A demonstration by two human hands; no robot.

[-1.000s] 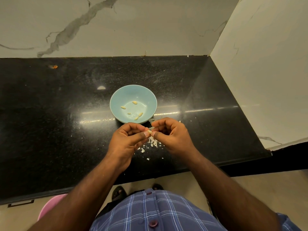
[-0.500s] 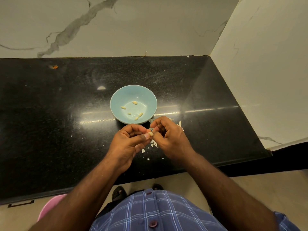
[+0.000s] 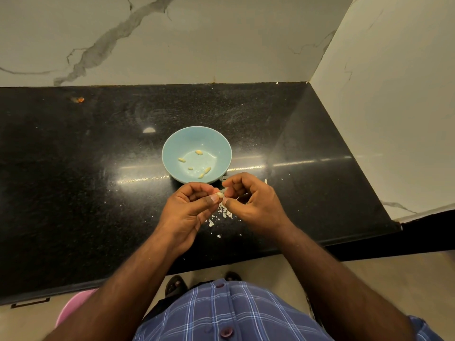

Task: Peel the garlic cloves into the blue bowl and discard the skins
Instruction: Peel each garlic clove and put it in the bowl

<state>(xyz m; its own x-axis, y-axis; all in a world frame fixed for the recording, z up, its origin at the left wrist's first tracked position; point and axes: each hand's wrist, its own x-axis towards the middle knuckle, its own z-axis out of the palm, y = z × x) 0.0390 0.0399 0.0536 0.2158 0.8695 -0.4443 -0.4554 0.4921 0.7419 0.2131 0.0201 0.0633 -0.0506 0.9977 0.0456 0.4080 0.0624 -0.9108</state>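
Both our hands meet just in front of the bowl, so we take them from the left. Our left hand (image 3: pixel 190 207) pinches a garlic clove (image 3: pixel 219 194) between thumb tip and curled fingers, holding it above the counter (image 3: pixel 73 168). Our right hand (image 3: pixel 253 205) sits against it, thumb and forefinger closed on the far end of the same clove, apparently picking at its skin; whether a strip is already lifted is too small for us to tell.

Beyond the hands, the blue bowl (image 3: pixel 172 146) stands on the counter, with five peeled cloves (image 3: pixel 198 152) lying in its bottom. Loose skins (image 3: pixel 225 212) lie scattered on the counter beneath and between our hands, just near the bowl's front edge.

We judge the main risk to be the clove itself: it is small and likely slick once bare, so a hard tug from the right could pop it out of the left pinch onto the counter or floor. Peeling this close to the bowl, flakes could also drift in among the cloves.
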